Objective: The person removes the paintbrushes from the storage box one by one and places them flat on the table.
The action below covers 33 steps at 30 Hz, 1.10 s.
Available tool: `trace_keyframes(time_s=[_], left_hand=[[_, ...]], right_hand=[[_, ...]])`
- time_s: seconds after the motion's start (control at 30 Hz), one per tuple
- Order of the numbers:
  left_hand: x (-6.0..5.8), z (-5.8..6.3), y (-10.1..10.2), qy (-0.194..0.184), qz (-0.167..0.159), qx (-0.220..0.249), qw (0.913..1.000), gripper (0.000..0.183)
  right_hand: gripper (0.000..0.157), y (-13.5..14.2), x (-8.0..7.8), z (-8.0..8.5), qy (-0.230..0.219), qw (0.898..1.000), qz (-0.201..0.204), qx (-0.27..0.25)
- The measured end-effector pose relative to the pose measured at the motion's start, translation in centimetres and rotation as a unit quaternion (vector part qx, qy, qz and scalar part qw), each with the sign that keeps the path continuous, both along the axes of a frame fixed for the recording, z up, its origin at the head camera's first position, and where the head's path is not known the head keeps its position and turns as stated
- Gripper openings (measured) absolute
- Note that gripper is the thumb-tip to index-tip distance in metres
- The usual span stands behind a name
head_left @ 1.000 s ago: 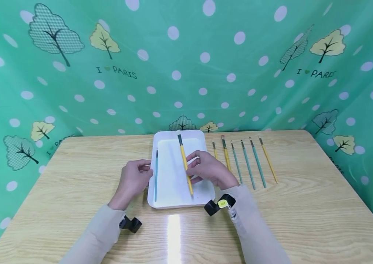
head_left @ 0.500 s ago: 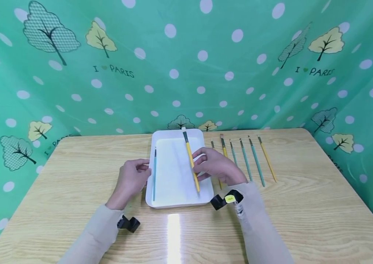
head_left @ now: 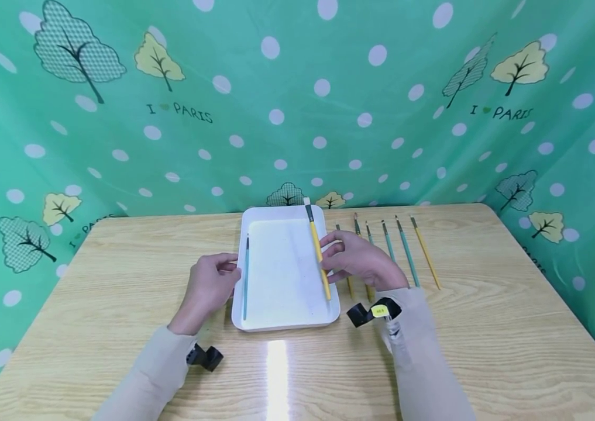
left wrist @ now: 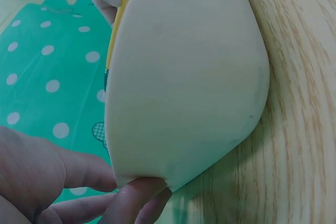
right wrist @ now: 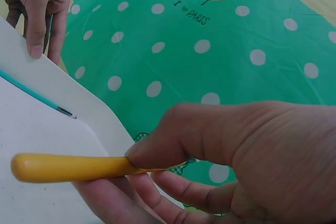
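Note:
A white rectangular tray (head_left: pixel 278 269) stands at the back middle of the table in the head view. My left hand (head_left: pixel 212 283) grips its left wall, thumb at the rim, seen also in the left wrist view. Inside, a thin teal paintbrush (head_left: pixel 246 280) lies along the left side. My right hand (head_left: pixel 361 260) pinches a yellow paintbrush (head_left: pixel 315 238) over the tray's right side, with the pale bristles pointing away. In the right wrist view, the yellow handle (right wrist: pixel 68 168) sits between thumb and fingers; the bristle end is hidden there.
To the tray's right lies a row of several yellow and teal paintbrushes, including a teal one (head_left: pixel 408 251) and a yellow one (head_left: pixel 426 251); my right hand partly covers some. A green dotted cloth (head_left: pixel 297 117) hangs behind the wooden table (head_left: pixel 487 327).
My right hand has carried the yellow paintbrush rightward, from over the tray's middle to its right side. The left hand keeps its hold on the tray.

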State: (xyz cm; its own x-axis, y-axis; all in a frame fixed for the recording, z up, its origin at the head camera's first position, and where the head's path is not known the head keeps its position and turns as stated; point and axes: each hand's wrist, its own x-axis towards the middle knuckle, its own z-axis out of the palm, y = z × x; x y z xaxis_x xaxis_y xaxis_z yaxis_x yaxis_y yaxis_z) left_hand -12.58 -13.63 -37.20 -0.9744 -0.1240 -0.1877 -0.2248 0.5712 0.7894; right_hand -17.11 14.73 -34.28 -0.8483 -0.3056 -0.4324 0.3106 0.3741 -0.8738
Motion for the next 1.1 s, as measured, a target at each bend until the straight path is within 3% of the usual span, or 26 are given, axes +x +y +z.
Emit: trace_keyframes(time_s=[1.1], left_hand=[[0.0, 0.2, -0.2, -0.001, -0.004, 0.001, 1.0, 0.037]], right_hand=[[0.056, 5.6, -0.5, 0.4, 0.012, 1.0, -0.019, -0.012]])
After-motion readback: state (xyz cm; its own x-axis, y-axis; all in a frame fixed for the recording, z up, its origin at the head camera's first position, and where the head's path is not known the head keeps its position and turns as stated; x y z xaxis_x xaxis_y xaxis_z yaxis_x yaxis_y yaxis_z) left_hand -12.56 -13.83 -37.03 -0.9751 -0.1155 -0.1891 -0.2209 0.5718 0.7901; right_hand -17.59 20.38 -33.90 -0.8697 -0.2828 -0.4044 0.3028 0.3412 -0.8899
